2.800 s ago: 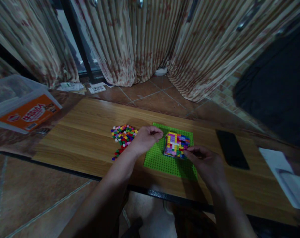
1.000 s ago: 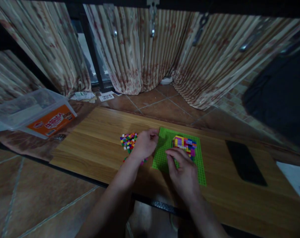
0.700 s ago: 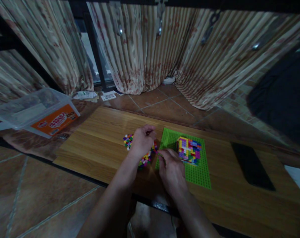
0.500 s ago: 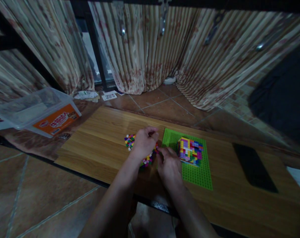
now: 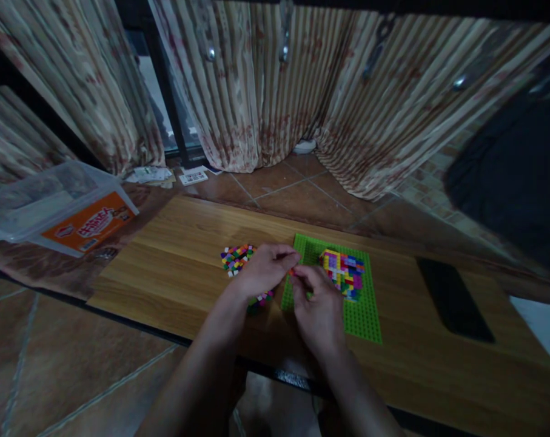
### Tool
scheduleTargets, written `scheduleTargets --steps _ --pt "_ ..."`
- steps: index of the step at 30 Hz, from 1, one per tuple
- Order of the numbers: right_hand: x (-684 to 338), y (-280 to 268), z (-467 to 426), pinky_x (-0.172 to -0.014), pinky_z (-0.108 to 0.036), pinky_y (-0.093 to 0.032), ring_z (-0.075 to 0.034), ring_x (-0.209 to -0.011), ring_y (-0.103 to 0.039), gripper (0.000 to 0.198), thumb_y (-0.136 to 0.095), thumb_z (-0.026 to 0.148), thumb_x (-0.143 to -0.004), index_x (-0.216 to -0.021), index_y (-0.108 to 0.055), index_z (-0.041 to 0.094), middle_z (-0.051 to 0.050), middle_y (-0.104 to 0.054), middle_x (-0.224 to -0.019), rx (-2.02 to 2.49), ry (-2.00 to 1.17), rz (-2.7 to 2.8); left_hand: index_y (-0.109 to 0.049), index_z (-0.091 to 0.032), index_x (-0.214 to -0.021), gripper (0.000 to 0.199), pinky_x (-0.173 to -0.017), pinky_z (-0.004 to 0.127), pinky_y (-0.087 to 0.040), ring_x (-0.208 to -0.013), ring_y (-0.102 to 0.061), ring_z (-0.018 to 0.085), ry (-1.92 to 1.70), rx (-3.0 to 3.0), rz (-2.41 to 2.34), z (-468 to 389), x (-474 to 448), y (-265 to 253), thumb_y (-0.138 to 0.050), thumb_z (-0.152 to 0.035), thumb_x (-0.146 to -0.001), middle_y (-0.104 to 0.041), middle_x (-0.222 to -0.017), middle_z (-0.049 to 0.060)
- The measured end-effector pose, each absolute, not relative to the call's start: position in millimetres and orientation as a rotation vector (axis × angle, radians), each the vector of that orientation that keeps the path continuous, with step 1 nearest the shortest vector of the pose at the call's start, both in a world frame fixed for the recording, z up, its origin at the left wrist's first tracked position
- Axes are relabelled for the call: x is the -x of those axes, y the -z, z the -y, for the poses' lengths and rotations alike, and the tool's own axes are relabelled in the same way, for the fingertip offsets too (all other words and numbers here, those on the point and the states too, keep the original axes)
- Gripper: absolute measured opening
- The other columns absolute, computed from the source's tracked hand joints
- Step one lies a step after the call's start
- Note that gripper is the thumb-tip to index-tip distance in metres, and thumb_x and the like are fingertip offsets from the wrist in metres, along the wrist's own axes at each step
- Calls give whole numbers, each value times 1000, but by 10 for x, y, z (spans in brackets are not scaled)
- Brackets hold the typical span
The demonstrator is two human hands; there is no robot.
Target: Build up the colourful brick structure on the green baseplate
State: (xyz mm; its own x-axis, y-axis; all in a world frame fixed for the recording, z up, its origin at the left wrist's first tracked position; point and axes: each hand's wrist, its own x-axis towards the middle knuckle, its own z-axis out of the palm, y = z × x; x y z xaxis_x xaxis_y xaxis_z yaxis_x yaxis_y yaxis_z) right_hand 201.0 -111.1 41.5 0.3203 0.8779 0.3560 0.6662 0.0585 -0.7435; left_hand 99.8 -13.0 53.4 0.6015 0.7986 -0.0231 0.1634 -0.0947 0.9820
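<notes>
My left hand (image 5: 268,267) and my right hand (image 5: 319,303) meet fingertip to fingertip over the left edge of a green baseplate (image 5: 363,321). Pinched between them is a small red toy brick (image 5: 292,272), mostly covered by the fingers. On the baseplate, just beyond my right hand, stands a block built of many-coloured bricks (image 5: 342,267), partly hidden by that hand. Beneath and left of my left hand lies a pile of loose coloured bricks (image 5: 236,258), which the hand and wrist partly cover.
The wooden table (image 5: 165,255) carries a dark flat phone-like slab (image 5: 454,300) on the right. Beyond its left end sits a clear plastic box (image 5: 60,206) with an orange label. Papers (image 5: 193,176) lie near the striped curtains (image 5: 265,91). A white sheet (image 5: 541,325) is at far right.
My hands have come together, the left moving right from above the pile to meet the right. A red brick now shows between the fingertips. The whole view has shifted slightly.
</notes>
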Motion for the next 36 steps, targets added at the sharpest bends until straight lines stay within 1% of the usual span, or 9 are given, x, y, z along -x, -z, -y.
scheduleTargets --steps 3,6,9,16,19,24,29,33,36 --pt "-2115 -429 1161 -77 -32 -53 -17 -85 -65 18 -51 22 -88 -100 -64 22 -6 -67 -96 1609 -345 1274 -71 -14 -80 19 -64 20 -45 -67 -59 10 -617 -1479 -680 185 -1034 -590 -57 -26 -83 -67 -72 0" --pt "-2227 -408 1201 -79 -33 -54 -17 -86 -67 20 -56 25 -87 -105 -63 22 -5 -68 -98 1570 -401 1136 -72 -14 -84 12 -69 21 -46 -71 -60 10 -613 -1438 -652 233 -1090 -626 -63 -17 -78 -69 -78 1" --pt "-2330 -391 1238 -82 -36 -54 -17 -88 -67 23 -60 28 -84 -106 -63 22 -6 -69 -101 1582 -426 1067 -72 -15 -82 10 -74 22 -47 -75 -61 11 -634 -1461 -644 279 -1160 -638 -65 -13 -75 -70 -80 1" --pt "-2482 -389 1292 -82 -37 -55 -18 -89 -68 25 -61 28 -82 -106 -64 21 -6 -70 -99 1537 -424 995 -67 -14 -83 7 -72 22 -47 -73 -60 10 -629 -1486 -565 391 -1316 -637 -62 -11 -78 -67 -78 1" --pt "-2493 -410 1297 -83 -38 -55 -19 -92 -69 25 -61 28 -82 -106 -65 21 -7 -71 -102 1528 -425 984 -66 -14 -82 8 -71 21 -46 -73 -60 10 -659 -1547 -578 418 -1355 -632 -60 -11 -79 -66 -77 0" --pt "-2502 -443 1300 -86 -39 -56 -20 -96 -69 26 -61 27 -83 -107 -65 21 -8 -71 -109 1502 -471 971 -65 -16 -83 9 -73 23 -48 -74 -61 11 -703 -1611 -581 444 -1384 -608 -56 -14 -80 -66 -78 1" --pt "-2505 -438 1308 -87 -39 -56 -19 -94 -70 24 -60 26 -82 -105 -66 20 -8 -72 -107 1494 -453 936 -65 -16 -80 10 -70 22 -48 -72 -61 11 -738 -1680 -667 489 -1425 -572 -55 -18 -79 -67 -77 1" --pt "-2500 -439 1315 -88 -41 -55 -20 -92 -70 24 -60 26 -82 -104 -68 20 -8 -73 -103 1578 -354 934 -65 -16 -78 9 -67 21 -48 -68 -61 11 -801 -1653 -729 543 -1487 -549 -57 -17 -76 -67 -75 1" --pt "-2535 -440 1313 -88 -41 -55 -20 -91 -71 25 -62 28 -82 -104 -69 20 -8 -74 -101 1584 -325 935 -64 -15 -77 8 -64 21 -48 -67 -60 11 -850 -1621 -755 573 -1524 -536 -57 -19 -77 -65 -73 1"
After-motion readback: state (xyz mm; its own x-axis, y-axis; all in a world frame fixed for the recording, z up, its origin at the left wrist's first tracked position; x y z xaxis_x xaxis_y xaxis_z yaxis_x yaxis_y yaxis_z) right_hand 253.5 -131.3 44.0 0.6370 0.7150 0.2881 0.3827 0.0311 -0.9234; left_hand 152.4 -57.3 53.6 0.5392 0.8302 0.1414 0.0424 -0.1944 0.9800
